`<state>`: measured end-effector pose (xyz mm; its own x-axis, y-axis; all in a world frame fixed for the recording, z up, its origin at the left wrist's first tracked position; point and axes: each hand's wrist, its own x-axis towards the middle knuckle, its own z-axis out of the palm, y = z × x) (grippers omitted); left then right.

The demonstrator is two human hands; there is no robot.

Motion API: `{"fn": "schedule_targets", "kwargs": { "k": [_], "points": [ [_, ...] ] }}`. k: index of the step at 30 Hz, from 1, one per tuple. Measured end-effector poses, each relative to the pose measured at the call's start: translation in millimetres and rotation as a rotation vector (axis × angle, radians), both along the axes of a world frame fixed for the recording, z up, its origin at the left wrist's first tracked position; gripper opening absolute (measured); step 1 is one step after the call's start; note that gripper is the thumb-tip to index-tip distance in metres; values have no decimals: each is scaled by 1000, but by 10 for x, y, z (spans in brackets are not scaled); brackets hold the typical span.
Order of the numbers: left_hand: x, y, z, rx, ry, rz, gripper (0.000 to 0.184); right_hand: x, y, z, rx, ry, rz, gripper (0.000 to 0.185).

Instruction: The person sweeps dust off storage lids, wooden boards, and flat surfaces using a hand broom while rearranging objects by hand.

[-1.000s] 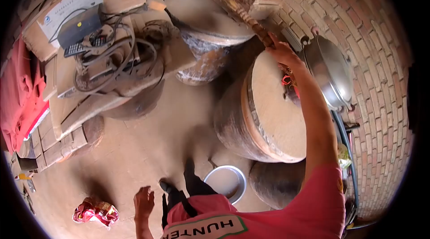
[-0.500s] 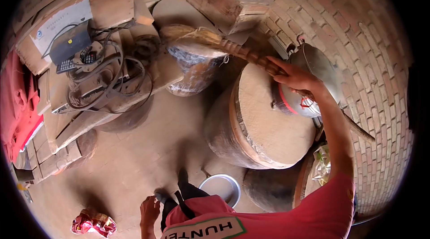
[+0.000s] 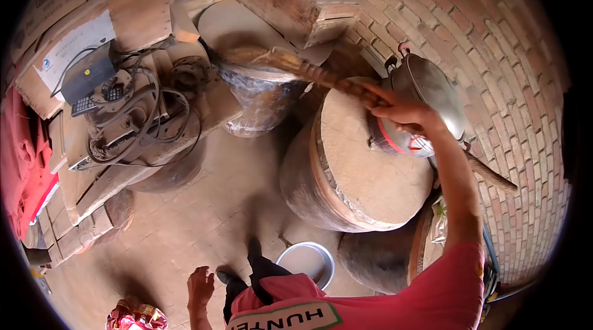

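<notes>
My right hand (image 3: 404, 112) is wrapped round the handle of a long straw broom (image 3: 327, 76), above a large jar with a dusty round lid (image 3: 377, 175). The broom's blurred head reaches left over a second jar (image 3: 262, 95) wrapped in plastic, and its other end sticks out toward the brick wall. Behind my right hand a metal pot (image 3: 435, 92) leans near the wall. My left hand (image 3: 201, 283) hangs low over the floor, fingers loosely curled and apart, with nothing in it.
A metal basin (image 3: 306, 262) stands on the floor by my feet. Left are boards with coiled cables (image 3: 151, 120) and a dark box (image 3: 86, 76). A red bag (image 3: 136, 316) lies at bottom left. Wooden crates (image 3: 278, 5) stand at the back, another jar (image 3: 377, 259) at lower right.
The broom has swung left and outward over the plastic-wrapped jar, its rear end now showing past my right arm. The view has shifted. My left hand stays low.
</notes>
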<state>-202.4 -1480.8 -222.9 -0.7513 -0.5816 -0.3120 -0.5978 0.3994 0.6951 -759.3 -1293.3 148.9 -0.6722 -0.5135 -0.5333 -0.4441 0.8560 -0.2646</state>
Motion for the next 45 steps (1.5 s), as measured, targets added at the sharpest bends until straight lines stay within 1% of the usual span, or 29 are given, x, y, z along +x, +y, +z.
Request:
{"fn": "schedule_targets", "kwargs": {
  "k": [2, 3, 5, 6, 9, 12, 13, 15, 17, 18, 21, 22, 24, 25, 27, 28, 29, 31, 32, 34, 36, 38, 41, 43, 44, 45],
  "points": [
    [-39, 61, -25, 4, 0, -47, 23, 96, 24, 207, -19, 63, -23, 67],
    [-81, 81, -3, 13, -20, -64, 23, 46, 11, 194, -51, 105, -8, 67],
    [-129, 100, -27, -62, 37, -85, 23, -174, -84, 59, -118, 185, 25, 68],
    [-154, 85, -46, -105, 61, -93, 24, -257, -209, -59, -118, 171, -24, 71],
    [-243, 31, 50, -91, 12, -68, 23, -763, -488, -879, -115, 203, -103, 74],
    [-256, -6, 165, 7, -31, -26, 24, -587, -481, -1171, -155, 21, -108, 77],
    [-222, -1, 123, -9, -23, -39, 24, -541, -376, -1129, -154, -8, -44, 76],
    [-122, -19, 5, -45, -4, -72, 24, -434, -55, -860, -154, -63, 80, 74],
    [-92, -17, 33, -31, -22, -76, 24, -86, 63, -213, -65, -45, 33, 73],
    [-101, -22, 36, -26, -29, -74, 24, -3, 83, 10, -22, -35, 15, 73],
    [-101, -34, -3, -29, -44, -66, 24, -173, 88, 155, -121, 50, 37, 72],
    [-118, -31, -40, -67, -21, -70, 24, -275, -2, 108, -163, 117, 47, 72],
    [-165, -52, -131, -151, 17, -73, 24, -576, -280, -210, -181, 137, -15, 73],
    [-226, -53, -97, -109, -8, -63, 24, -715, -408, -432, -185, 140, -46, 73],
    [-362, -43, 54, -23, -67, -42, 24, -923, -604, -1002, -93, 108, 1, 74],
    [-379, -27, 38, -48, -38, -44, 24, -938, -659, -1159, -50, 94, 22, 75],
    [-392, 5, -7, -69, -8, -53, 24, -900, -584, -1244, -82, 55, 36, 75],
    [-447, 72, -127, -95, 32, -92, 25, -615, -420, -1155, -150, 1, 62, 74],
    [-429, 113, -194, -98, 30, -126, 25, -436, -288, -941, -116, -51, 69, 74],
    [-451, 171, -161, -76, -5, -184, 24, -416, 156, -773, -25, 109, 383, 74],
    [-477, 199, -106, -86, -12, -207, 24, 13, 219, -144, 21, -26, 191, 74],
    [-517, 215, -87, -80, -26, -212, 24, 33, 444, 46, -17, 37, 195, 74],
    [-523, 147, -60, -67, -82, -197, 25, 32, 293, 301, -14, 83, 131, 72],
    [-554, 102, -2, -63, -56, -155, 26, -85, -2, 237, -23, 114, 78, 70],
    [-586, 75, 49, -39, -52, -127, 26, -242, -165, 93, -42, 140, 63, 70],
    [-626, 48, 89, -12, -45, -98, 28, -517, -303, -158, -93, 235, 141, 71]
  ]
}}
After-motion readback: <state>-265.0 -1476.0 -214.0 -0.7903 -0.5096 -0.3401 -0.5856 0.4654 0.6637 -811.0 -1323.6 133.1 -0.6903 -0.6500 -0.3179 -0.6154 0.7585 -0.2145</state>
